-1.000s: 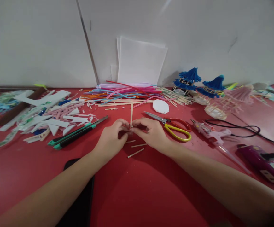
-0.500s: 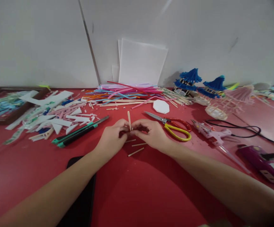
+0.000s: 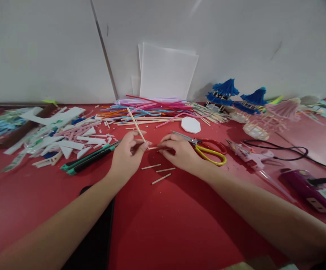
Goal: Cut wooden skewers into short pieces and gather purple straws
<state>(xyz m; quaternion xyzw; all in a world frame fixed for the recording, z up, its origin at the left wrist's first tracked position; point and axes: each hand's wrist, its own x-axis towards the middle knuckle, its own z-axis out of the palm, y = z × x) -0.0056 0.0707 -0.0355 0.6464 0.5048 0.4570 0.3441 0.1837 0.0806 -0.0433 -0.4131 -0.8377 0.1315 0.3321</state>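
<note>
Red tabletop is stretching beneath close work: the left hand is pinching one long stick by its near end, the right hand curling beside one short stick, its grip unclear from here. Any slackening pinch could be sending the long stick askew. Three loose sticks are lying nearer, one pair of scissors and two blue-roofed models rightward.

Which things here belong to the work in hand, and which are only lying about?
Likely in the work: long stick in the left hand, short stick by the right hand, three loose short sticks.

Apparently just lying about: scissors, glue gun, brown frame, white scraps.
</note>
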